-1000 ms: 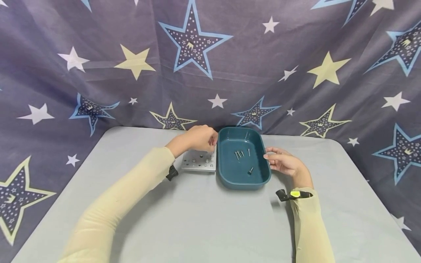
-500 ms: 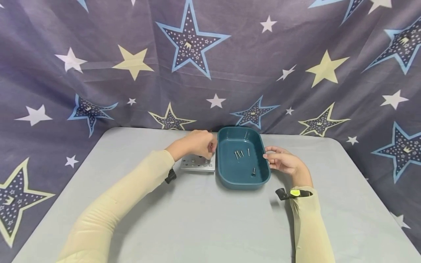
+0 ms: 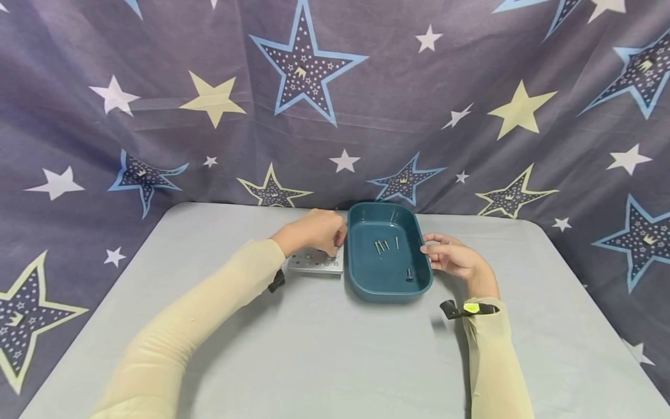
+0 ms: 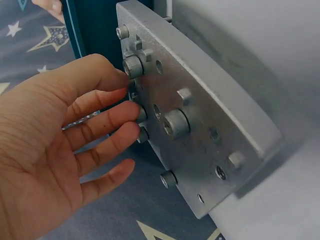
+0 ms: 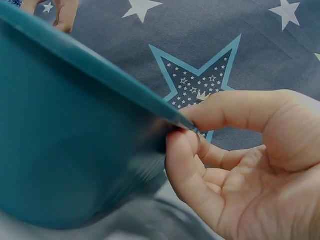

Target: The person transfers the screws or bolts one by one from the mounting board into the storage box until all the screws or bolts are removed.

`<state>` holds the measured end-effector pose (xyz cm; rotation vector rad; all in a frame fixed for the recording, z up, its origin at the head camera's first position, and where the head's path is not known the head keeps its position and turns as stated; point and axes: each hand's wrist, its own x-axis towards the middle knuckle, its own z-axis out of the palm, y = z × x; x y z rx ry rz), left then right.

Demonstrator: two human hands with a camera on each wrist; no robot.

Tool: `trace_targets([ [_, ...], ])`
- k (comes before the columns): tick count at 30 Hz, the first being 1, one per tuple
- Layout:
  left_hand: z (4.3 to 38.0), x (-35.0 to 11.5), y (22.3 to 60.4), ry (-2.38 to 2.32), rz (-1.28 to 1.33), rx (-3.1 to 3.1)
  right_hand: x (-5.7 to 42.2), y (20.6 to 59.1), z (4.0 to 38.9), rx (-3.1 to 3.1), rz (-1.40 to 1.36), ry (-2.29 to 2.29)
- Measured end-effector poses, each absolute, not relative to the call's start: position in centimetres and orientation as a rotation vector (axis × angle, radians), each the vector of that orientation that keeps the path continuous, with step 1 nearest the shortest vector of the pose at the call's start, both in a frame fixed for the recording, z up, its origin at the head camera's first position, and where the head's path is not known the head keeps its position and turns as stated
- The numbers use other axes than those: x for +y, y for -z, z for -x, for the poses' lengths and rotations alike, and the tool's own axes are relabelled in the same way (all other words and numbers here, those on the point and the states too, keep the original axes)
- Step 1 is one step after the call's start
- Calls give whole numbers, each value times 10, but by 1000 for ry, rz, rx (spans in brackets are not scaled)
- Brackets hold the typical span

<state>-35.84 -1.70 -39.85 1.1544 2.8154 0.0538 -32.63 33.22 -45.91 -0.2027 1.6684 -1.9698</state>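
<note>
In the head view my left hand (image 3: 320, 231) is over a silver metal plate (image 3: 314, 267) studded with bolts and holes. The left wrist view shows the hand's thumb and fingertips closed around a socket-head bolt (image 4: 132, 92) at the edge of the plate, largely hidden by them. A larger bolt (image 4: 176, 124) stands in the middle of the plate. My right hand (image 3: 452, 258) pinches the right rim of a teal tray (image 3: 387, 294), thumb above and fingers below. Inside the tray lie several thin screws (image 3: 381, 246) and a dark-headed bolt (image 3: 409, 274).
The plate sits right against the left side of the tray on a grey-covered table (image 3: 324, 355). Behind the table hangs a dark curtain (image 3: 225, 46) with stars. A black wrist mount (image 3: 454, 309) sits on the right forearm.
My left hand has lowered slightly towards the near side of the plate. The dark-headed bolt has rolled to the right inside the tray. My right hand stays on the rim.
</note>
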Motion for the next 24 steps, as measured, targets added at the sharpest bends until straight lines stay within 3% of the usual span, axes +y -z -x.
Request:
trace_targets([
  [24,365,-2,400,-68,-1011,2794,334,461,326,1671,193,1972],
])
